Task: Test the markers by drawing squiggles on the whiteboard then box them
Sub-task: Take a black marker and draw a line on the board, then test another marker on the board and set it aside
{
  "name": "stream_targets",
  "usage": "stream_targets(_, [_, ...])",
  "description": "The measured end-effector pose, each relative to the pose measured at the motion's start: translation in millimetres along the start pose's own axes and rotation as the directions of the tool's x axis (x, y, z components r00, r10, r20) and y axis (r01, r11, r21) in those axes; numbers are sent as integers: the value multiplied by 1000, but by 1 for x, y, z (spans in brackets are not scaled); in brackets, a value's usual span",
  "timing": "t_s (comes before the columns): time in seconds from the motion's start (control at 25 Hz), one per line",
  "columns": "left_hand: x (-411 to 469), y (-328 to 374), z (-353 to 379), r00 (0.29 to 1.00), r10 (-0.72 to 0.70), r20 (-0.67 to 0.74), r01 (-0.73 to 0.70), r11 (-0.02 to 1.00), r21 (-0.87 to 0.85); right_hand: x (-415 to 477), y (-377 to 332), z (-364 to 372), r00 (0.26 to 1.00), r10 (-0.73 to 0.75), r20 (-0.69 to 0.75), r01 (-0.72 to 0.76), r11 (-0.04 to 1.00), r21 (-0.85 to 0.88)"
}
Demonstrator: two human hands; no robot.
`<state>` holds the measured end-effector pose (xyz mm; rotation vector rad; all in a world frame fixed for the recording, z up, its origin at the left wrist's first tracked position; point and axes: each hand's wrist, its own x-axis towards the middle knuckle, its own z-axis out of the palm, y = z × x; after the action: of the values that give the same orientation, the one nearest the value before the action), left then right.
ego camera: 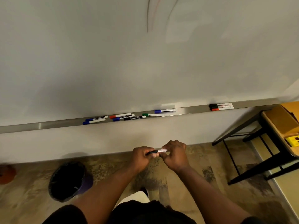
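Note:
A black-capped marker point(157, 151) lies level between my two hands, below the whiteboard ledge. My left hand point(142, 156) grips its black cap end and my right hand point(175, 153) grips the white barrel. The whiteboard point(113, 62) fills the upper view, with faint curved strokes point(148, 18) at the top. On the metal ledge point(48, 125) lie several markers: two blue ones point(94, 120) at the left, a red, blue and black group point(124, 117), a green one point(151, 114), a blue one point(164, 111), and black and red ones point(221, 107) at the right.
A black waste bin point(68, 181) stands on the carpet at the lower left. An orange object point(6, 173) sits at the left edge. A wooden table with black legs point(275, 131) is at the right, carrying a yellow item point(292, 140).

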<state>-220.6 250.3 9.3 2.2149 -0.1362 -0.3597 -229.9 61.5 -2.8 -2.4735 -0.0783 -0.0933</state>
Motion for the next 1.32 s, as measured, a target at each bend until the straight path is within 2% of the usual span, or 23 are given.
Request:
stream_targets(0.24, [6, 16, -38, 986, 120, -119, -105, 986, 131, 26, -29, -20, 991, -75, -106, 74, 997, -11])
stream_targets(0.36, [20, 21, -77, 970, 180, -166, -165, 981, 100, 51, -50, -29, 968, -148, -204, 155, 988, 18])
stream_targets(0.48, [43, 34, -127, 939, 231, -256, -218, 973, 78, 82, -79, -47, 946, -163, -279, 184, 982, 50])
stream_targets(0.56, [63, 49, -166, 894, 315, -319, -295, 949, 109, 104, -100, -66, 928, -154, -339, 188, 980, 68])
stream_targets(0.72, [101, 107, -242, 708, 573, -413, -467, 818, 334, 147, -146, -117, 882, -165, -442, 229, 969, 95])
stream_targets(0.76, [109, 125, -259, 633, 653, -415, -526, 757, 388, 156, -155, -132, 866, -178, -467, 249, 964, 95])
stream_targets(0.84, [128, 163, -294, 428, 801, -419, -615, 597, 514, 175, -172, -162, 830, -197, -522, 283, 955, 88])
stream_targets(0.92, [144, 209, -333, 249, 871, -425, -573, 486, 660, 195, -192, -199, 778, -195, -597, 298, 951, 77])
stream_targets(1.04, [155, 282, -391, 50, 925, -377, -505, 349, 789, 219, -226, -256, 689, -186, -700, 337, 938, 84])
stream_targets(1.12, [156, 325, -424, -25, 941, -338, -443, 292, 847, 230, -250, -287, 616, -196, -763, 394, 915, 83])
stream_targets(1.32, [172, 380, -474, -75, 949, -307, -342, 265, 902, 260, -306, -342, 423, -257, -869, 510, 860, -6])
